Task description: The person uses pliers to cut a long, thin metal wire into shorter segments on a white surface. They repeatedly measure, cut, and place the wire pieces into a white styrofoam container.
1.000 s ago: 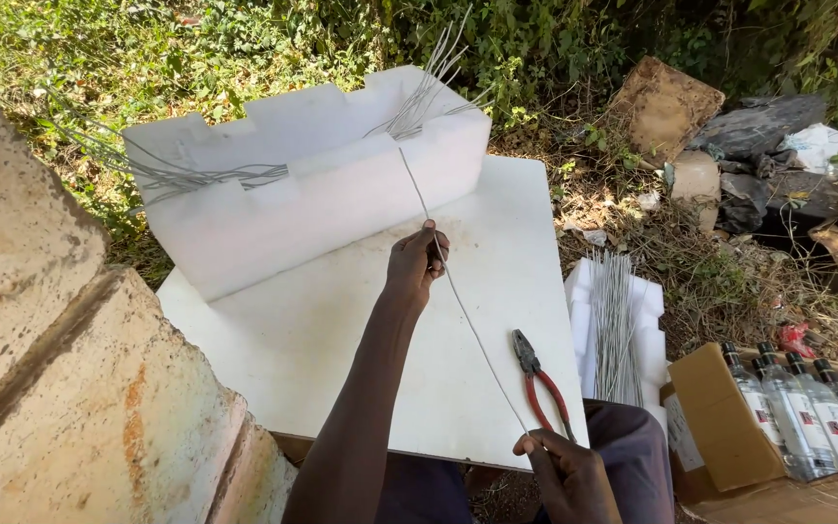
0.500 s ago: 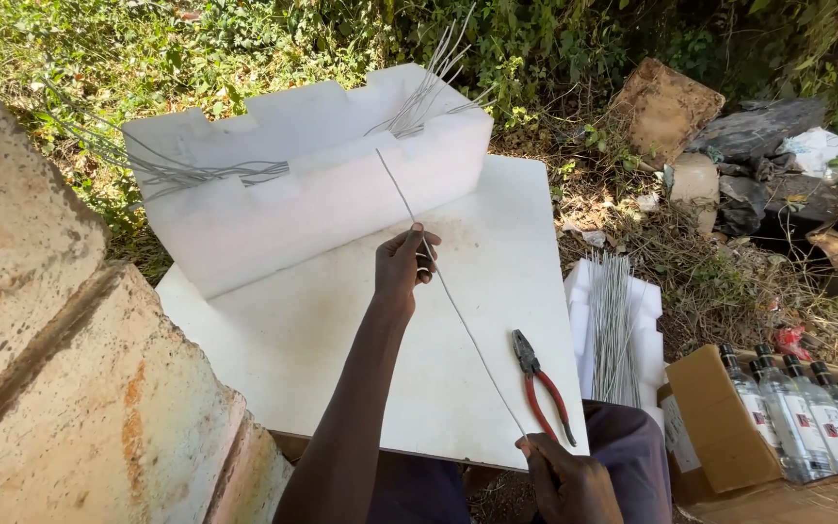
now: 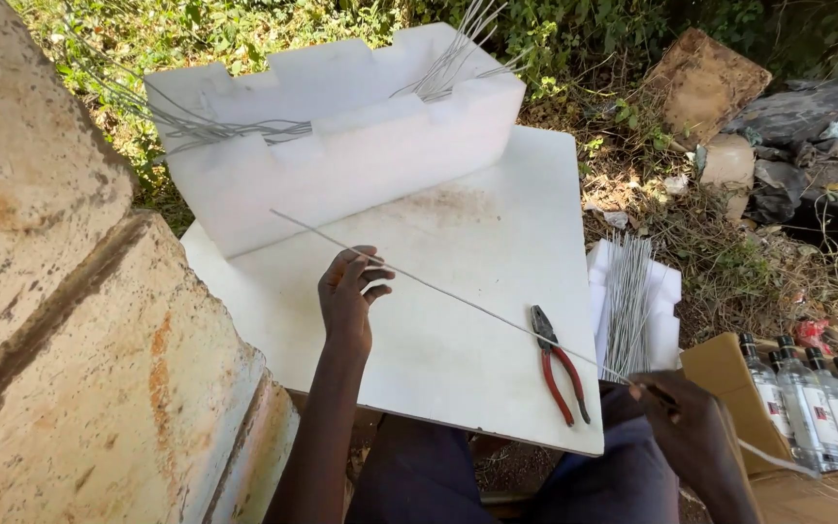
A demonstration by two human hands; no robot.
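A long thin straight wire stretches across the white board, from near the foam block down to the lower right. My left hand is over the middle of the board with its fingertips curled around the wire near its far part. At the board's near right corner, my right hand pinches the wire's near end. Red-handled pliers lie on the board just under the wire, between my hands.
A notched white foam block holding several bent wires stands at the board's far side. A bundle of straight cut wires lies on foam to the right. A cardboard box of clear bottles sits at lower right. A stone wall rises at left.
The wire has swung from pointing up at the foam block to lying lower and leftward across the board. My left hand has moved down and toward me along it.
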